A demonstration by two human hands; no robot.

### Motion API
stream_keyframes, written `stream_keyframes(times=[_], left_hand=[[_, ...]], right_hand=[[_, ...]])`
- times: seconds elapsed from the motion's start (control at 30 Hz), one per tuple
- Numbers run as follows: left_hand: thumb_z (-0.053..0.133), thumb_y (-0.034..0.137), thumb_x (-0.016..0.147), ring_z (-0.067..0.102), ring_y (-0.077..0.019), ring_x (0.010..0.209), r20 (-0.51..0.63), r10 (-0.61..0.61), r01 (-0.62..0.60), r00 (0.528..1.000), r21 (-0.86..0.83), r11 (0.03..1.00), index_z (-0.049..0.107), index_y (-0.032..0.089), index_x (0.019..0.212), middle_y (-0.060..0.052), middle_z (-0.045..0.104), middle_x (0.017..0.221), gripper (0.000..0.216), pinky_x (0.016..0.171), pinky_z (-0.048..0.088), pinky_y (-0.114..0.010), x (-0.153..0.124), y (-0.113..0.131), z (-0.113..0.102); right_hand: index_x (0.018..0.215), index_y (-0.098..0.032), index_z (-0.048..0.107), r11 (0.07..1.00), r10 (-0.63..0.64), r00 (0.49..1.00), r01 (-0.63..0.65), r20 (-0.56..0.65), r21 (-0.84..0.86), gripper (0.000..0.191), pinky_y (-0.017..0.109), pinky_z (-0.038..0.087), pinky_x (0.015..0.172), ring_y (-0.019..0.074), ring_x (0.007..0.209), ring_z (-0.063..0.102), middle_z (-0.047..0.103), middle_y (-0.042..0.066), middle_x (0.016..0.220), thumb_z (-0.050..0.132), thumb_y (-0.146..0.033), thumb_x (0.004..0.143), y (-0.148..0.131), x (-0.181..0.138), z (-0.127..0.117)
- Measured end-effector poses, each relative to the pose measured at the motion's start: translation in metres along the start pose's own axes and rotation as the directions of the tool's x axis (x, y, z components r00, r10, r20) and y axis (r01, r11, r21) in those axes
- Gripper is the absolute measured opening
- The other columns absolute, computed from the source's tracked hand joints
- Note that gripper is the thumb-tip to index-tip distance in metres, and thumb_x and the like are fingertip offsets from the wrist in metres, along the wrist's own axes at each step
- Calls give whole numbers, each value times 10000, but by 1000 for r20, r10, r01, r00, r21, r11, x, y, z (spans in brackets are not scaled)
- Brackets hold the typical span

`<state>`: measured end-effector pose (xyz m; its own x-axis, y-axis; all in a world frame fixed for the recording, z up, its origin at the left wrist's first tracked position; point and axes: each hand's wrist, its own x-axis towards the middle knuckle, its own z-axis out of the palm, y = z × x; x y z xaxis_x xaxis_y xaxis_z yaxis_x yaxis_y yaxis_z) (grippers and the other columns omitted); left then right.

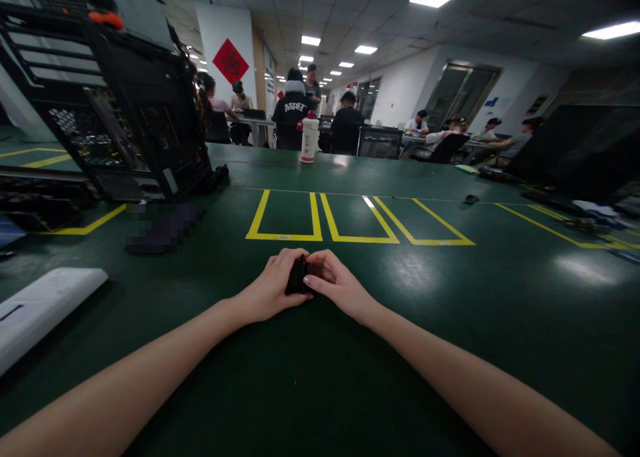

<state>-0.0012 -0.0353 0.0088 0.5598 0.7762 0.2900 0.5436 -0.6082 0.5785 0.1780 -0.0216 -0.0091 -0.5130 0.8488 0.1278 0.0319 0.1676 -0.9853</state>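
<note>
Between my two hands is a small black object (295, 278), its kind not clear because the fingers cover much of it. My left hand (273, 283) curls around its left side, thumb below and fingers over the top. From the other side, my right hand (336, 280) pinches its right edge between thumb and fingers. Both hands are low over the dark green tabletop (280, 377), just in front of yellow tape outlines (285, 237).
An open black computer case (145, 123) stands at the left, near a white power-strip-like box (45, 303). A white bottle (309, 140) stands at the far edge. A small black ring (471, 199) and a dark monitor (575, 143) are on the right. Several people sit beyond.
</note>
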Motion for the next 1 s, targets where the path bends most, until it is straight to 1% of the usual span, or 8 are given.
stream_keyframes(times=[0.1,0.27,0.33,0.5,0.57,0.7,0.83,1.0], left_hand=[[605,261,741,440,-250,1060,14,-12,12,1000,-8,1000,310,252,1179,-73,421,1153,528,892,384,-450,0,0,0],[602,243,743,434,-239,1062,18,-13,13,1000,4,1000,316,230,1180,-77,419,1152,523,905,377,-430,0,1,-1],[604,239,740,437,-238,1060,12,0,-1,1000,14,1000,320,224,1178,-78,425,1143,522,912,368,-428,0,1,-1],[611,264,736,436,-246,1064,0,12,-12,1000,13,1000,303,244,1184,-75,419,1153,544,902,377,-441,1,0,0],[615,261,733,431,-244,1067,-3,16,-16,1000,20,1000,300,238,1182,-79,419,1151,549,907,374,-439,1,-1,1],[610,264,737,435,-237,1064,-1,13,-13,1000,15,1000,302,233,1186,-79,426,1147,545,912,371,-430,1,-1,1],[614,268,732,438,-240,1068,-4,6,-6,1000,6,1000,312,234,1184,-79,433,1148,544,909,370,-427,1,-1,1],[605,272,736,443,-245,1057,4,-3,3,1000,-9,1000,319,240,1181,-77,430,1149,530,892,379,-430,0,0,0]], right_hand=[[1032,-229,462,999,24,1000,-24,6,-37,301,397,405,905,177,1013,497,492,31,1057,572,-272,755,-1,0,-1],[969,-226,469,999,-13,999,11,48,49,280,372,429,875,163,970,528,497,13,1012,607,-222,726,-1,0,-1],[963,-232,464,998,-16,999,14,42,62,282,366,433,864,163,969,528,495,10,1011,610,-223,723,0,0,-1],[934,-229,483,997,-30,999,29,11,68,191,342,450,817,145,898,541,499,2,955,560,-270,764,3,1,0],[939,-228,482,997,-36,999,36,-2,64,213,335,447,824,143,906,539,497,2,963,576,-258,751,4,2,0],[998,-231,465,1000,0,1000,0,-20,10,263,348,435,854,156,956,523,495,22,1028,568,-265,758,4,1,1],[1021,-216,471,999,25,999,-26,-20,-34,271,365,425,870,165,973,515,506,30,1026,550,-280,770,1,1,0],[965,-216,479,1000,-4,1000,4,20,11,232,362,437,860,160,951,530,512,9,989,570,-242,753,-1,0,0]])
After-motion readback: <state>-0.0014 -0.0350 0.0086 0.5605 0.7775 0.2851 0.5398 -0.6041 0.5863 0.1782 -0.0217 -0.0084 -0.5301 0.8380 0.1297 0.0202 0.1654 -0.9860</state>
